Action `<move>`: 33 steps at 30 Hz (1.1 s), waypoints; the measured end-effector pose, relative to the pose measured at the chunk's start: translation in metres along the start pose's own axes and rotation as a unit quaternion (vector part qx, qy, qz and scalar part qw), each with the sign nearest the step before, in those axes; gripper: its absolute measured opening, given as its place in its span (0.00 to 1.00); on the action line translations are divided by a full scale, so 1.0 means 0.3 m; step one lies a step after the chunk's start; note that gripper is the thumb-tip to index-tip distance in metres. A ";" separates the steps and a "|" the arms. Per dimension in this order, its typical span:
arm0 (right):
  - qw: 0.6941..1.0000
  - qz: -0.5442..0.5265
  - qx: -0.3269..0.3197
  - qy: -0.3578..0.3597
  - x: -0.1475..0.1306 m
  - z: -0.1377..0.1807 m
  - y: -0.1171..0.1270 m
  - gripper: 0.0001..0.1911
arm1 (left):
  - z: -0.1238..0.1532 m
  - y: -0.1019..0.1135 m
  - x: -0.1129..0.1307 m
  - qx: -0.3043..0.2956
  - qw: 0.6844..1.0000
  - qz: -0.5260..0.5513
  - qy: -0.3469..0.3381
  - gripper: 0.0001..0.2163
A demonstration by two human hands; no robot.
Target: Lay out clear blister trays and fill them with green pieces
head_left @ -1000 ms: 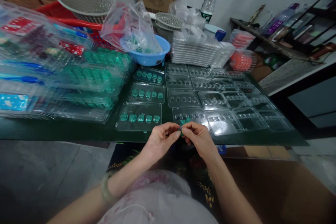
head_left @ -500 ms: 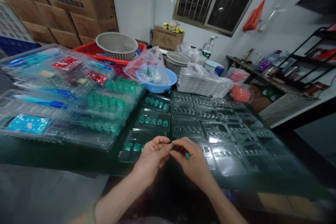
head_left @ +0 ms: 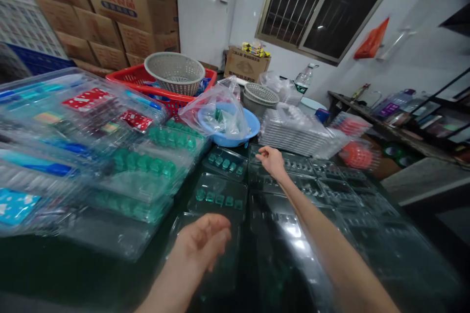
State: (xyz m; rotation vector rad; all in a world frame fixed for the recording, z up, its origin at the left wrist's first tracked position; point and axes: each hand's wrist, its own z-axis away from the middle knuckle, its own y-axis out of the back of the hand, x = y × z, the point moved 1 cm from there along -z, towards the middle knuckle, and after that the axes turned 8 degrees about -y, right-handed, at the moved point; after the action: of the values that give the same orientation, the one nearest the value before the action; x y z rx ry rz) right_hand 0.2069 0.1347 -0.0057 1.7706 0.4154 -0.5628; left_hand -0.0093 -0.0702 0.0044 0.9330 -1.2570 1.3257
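My left hand (head_left: 201, 242) hovers over the nearest clear plastic tray in the left column, its fingers curled against the thumb; what they hold, if anything, is hidden. Farther off, my right hand (head_left: 270, 160) reaches over the back left of the other clear trays (head_left: 271, 205), fingertips pinched together, and I cannot make out anything in them. Two trays in the left column, a middle one (head_left: 200, 212) and a back one (head_left: 240, 159), each carry a row of small translucent green pieces (head_left: 219, 199).
On the left, stacked clear packs (head_left: 121, 234) hold green pieces and blue items. Behind the trays stand a blue basin (head_left: 253, 129) with plastic bags, a red basket (head_left: 127, 76) with a grey colander (head_left: 174, 71), and a stack of clear trays (head_left: 293, 132). Cartons (head_left: 117, 5) line the wall.
My hands were together at the near trays and are now apart. My right hand has moved forward over the back trays; my left has shifted slightly left and nearer. The view has also shifted.
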 end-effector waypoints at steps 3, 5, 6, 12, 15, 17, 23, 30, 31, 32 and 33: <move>0.998 0.057 -0.003 0.006 0.045 -0.109 -0.068 0.08 | -0.004 0.025 0.007 0.015 0.999 -0.037 0.012 0.12; 0.996 0.084 -0.020 0.024 0.071 -0.133 -0.094 0.08 | -0.013 0.039 0.010 0.025 0.999 -0.043 0.014 0.12; 0.995 0.095 -0.028 0.034 0.082 -0.138 -0.101 0.08 | -0.018 0.045 0.010 0.028 0.999 -0.045 0.010 0.12; 0.985 0.141 -0.047 0.084 0.099 -0.163 -0.109 0.11 | -0.037 0.060 0.006 -0.001 0.998 -0.062 -0.007 0.11; 0.982 0.162 -0.052 0.087 0.093 -0.177 -0.117 0.09 | -0.033 0.067 0.004 -0.012 0.997 -0.070 -0.010 0.10; 0.979 0.175 -0.058 0.086 0.090 -0.183 -0.124 0.07 | -0.029 0.071 0.002 -0.010 0.997 -0.074 -0.014 0.10; 0.974 0.192 -0.085 0.078 0.048 -0.202 -0.139 0.05 | -0.026 0.056 -0.011 -0.003 0.995 -0.095 -0.017 0.10; 0.983 0.158 -0.081 0.050 0.013 -0.087 0.009 0.16 | 0.005 0.029 -0.024 -0.014 0.990 -0.136 -0.035 0.10; 0.986 0.143 -0.069 0.054 0.024 -0.026 0.061 0.18 | 0.011 0.025 -0.026 -0.010 0.989 -0.142 -0.035 0.10; 0.990 0.103 -0.045 0.085 0.033 0.050 0.118 0.17 | 0.015 0.019 -0.029 -0.011 0.988 -0.148 -0.035 0.10; 0.991 0.062 -0.037 0.111 0.043 0.140 0.177 0.14 | 0.019 0.011 -0.032 -0.018 0.987 -0.153 -0.035 0.10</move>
State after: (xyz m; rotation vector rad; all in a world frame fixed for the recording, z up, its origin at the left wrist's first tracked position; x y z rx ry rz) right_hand 0.2399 0.0802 0.0202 1.7798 0.4689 -0.2595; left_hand -0.0117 -0.0771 -0.0048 1.1055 -1.1327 1.0344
